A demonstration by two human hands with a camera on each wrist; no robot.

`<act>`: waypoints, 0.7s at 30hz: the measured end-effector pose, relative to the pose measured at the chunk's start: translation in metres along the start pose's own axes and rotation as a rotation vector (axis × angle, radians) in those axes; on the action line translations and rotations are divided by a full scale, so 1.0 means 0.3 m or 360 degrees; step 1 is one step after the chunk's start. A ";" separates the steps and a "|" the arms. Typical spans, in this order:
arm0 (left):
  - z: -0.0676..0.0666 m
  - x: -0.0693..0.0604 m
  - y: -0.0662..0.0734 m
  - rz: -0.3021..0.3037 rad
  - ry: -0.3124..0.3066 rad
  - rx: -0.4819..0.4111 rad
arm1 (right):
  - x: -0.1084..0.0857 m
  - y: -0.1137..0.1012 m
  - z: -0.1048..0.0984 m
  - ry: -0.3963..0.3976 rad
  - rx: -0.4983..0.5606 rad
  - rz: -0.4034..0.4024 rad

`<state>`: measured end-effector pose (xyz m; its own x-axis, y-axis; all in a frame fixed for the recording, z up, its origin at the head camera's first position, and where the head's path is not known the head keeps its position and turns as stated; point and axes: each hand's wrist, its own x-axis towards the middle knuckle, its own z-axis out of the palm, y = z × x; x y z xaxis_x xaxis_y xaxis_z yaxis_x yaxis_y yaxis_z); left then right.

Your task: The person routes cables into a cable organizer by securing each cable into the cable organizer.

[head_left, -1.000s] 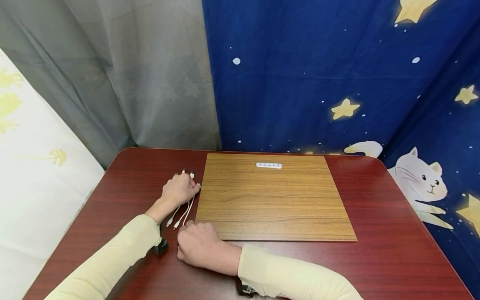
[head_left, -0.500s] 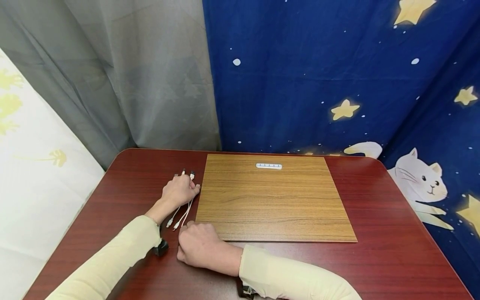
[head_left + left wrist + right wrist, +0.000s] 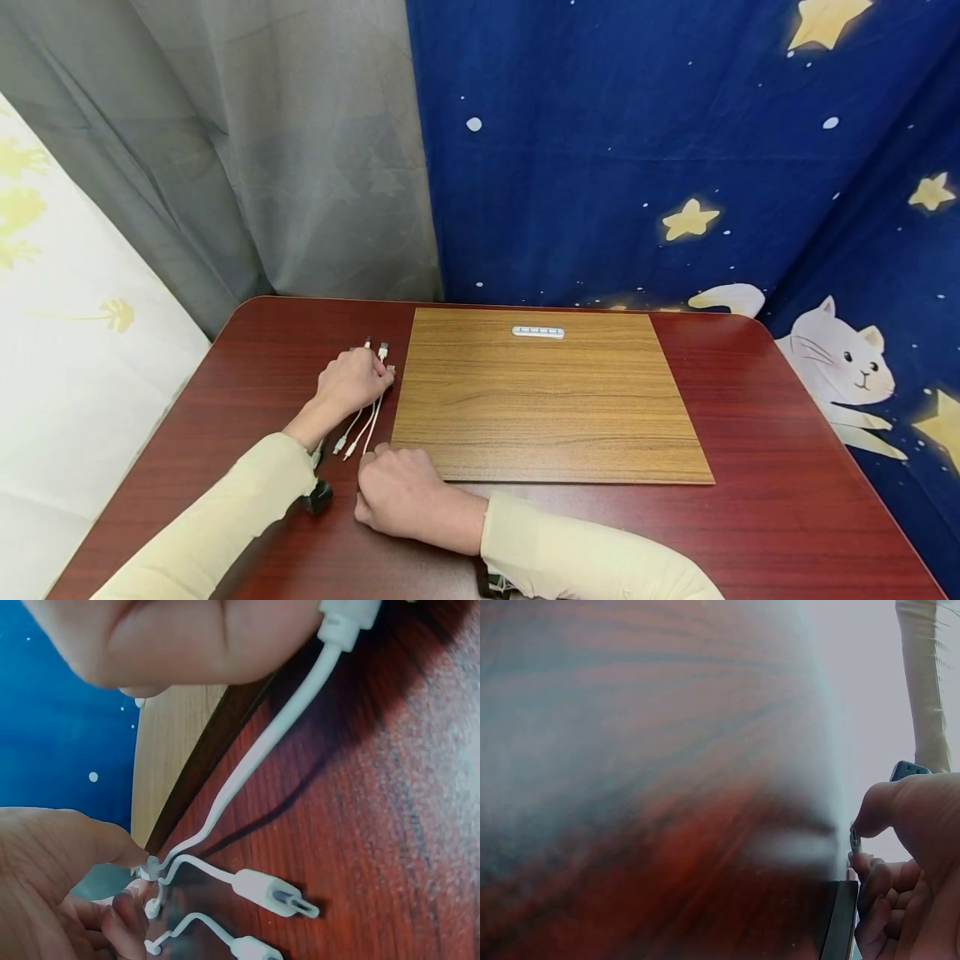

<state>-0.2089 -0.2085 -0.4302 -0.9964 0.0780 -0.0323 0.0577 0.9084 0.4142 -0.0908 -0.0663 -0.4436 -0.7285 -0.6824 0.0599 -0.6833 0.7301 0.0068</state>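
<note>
In the head view my left hand (image 3: 351, 383) pinches white charging cables (image 3: 372, 427) left of the wooden board. USB plugs (image 3: 383, 351) stick out past its fingers, and loose connector ends trail toward the front. The left wrist view shows the left thumb and fingers (image 3: 112, 847) pinching a cable. From there one strand (image 3: 240, 772) runs up to a white connector (image 3: 341, 626) at my right hand. A small connector (image 3: 274, 891) hangs free over the table. My right hand (image 3: 401, 492), near the board's front left corner, pinches a metal-tipped plug (image 3: 855, 840) between thumb and finger.
A wood-grain board (image 3: 547, 400) lies on the dark red table (image 3: 780, 467). Near its far edge sits a white slotted strip (image 3: 537, 332). Grey and blue star-patterned curtains (image 3: 600, 150) hang behind the table.
My left hand has shifted slightly left and toward me with the cables, so the plug by its fingertips moved with it. The right hand has hardly moved.
</note>
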 end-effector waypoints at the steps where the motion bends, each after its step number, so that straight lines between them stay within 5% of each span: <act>1: -0.003 0.000 0.000 -0.0001 0.0006 0.0001 | -0.001 0.000 -0.001 0.0001 0.0000 0.0003; 21: -0.059 -0.005 0.001 -0.0070 0.0120 -0.0045 | -0.017 0.042 -0.020 0.0071 0.0074 -0.0019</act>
<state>-0.2084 -0.2156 -0.4141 -0.9998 0.0062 0.0172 0.0132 0.8981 0.4397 -0.0953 -0.0535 -0.4377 -0.7183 -0.6878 0.1047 -0.6941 0.7189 -0.0385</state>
